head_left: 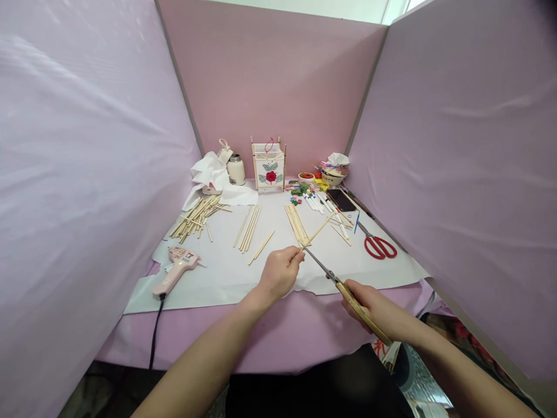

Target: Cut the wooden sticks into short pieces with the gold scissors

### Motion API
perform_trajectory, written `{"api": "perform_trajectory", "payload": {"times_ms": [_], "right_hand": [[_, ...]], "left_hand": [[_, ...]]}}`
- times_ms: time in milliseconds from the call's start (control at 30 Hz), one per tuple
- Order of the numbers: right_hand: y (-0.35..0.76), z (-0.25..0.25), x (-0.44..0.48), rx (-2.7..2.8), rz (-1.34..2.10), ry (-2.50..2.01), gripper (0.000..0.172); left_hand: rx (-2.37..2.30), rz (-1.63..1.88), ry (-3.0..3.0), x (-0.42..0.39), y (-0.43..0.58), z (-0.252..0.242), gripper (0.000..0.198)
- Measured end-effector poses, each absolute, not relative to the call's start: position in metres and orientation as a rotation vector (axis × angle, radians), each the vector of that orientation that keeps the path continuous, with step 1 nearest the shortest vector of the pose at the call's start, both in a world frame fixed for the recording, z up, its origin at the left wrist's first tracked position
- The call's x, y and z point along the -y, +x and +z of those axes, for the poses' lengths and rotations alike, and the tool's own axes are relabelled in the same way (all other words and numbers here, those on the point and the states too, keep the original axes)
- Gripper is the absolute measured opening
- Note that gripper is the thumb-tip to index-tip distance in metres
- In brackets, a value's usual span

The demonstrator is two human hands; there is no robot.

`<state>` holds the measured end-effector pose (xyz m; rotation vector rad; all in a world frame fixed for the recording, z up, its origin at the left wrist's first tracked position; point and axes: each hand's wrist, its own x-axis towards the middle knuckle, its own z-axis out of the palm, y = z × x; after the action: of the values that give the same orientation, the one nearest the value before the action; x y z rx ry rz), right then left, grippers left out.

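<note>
My left hand (281, 273) pinches a thin wooden stick (319, 230) near its lower end, and the stick slants up to the right over the white paper sheet (226, 278). My right hand (365, 305) grips long shears (337, 281) with a tan handle. Their steel blades reach to the stick right beside my left fingers. Whether the blades are closed on the stick I cannot tell. A small bundle of wooden sticks (297, 224) lies just beyond the shears' tip.
Loose sticks (195, 216) lie at the left, with a pink glue gun (176, 270) and its black cord near them. Red-handled scissors (380, 247), a phone (340, 200), markers (317, 203) and a small paper lantern (268, 165) stand further off. Pink panels surround the table.
</note>
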<state>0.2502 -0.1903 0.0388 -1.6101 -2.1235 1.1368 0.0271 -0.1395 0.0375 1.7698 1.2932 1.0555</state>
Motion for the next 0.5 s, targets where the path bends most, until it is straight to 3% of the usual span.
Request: {"api": "perform_trajectory", "payload": {"times_ms": [267,400,500], "right_hand": [[0.26,0.054,0.193,2.179,1.22,-1.436,0.014],[0.261,0.05,0.191,2.149,1.23,-1.46,0.014],[0.26,0.043,0.19,2.102,1.175,-1.557,0.012]], "left_hand": [[-0.45,0.568,0.867,0.133,0.007,0.045,0.022],[-0.554,0.576,0.949,0.131,0.008,0.044,0.026],[-0.934,0.847,1.25,0.133,0.016,0.043,0.028]]}}
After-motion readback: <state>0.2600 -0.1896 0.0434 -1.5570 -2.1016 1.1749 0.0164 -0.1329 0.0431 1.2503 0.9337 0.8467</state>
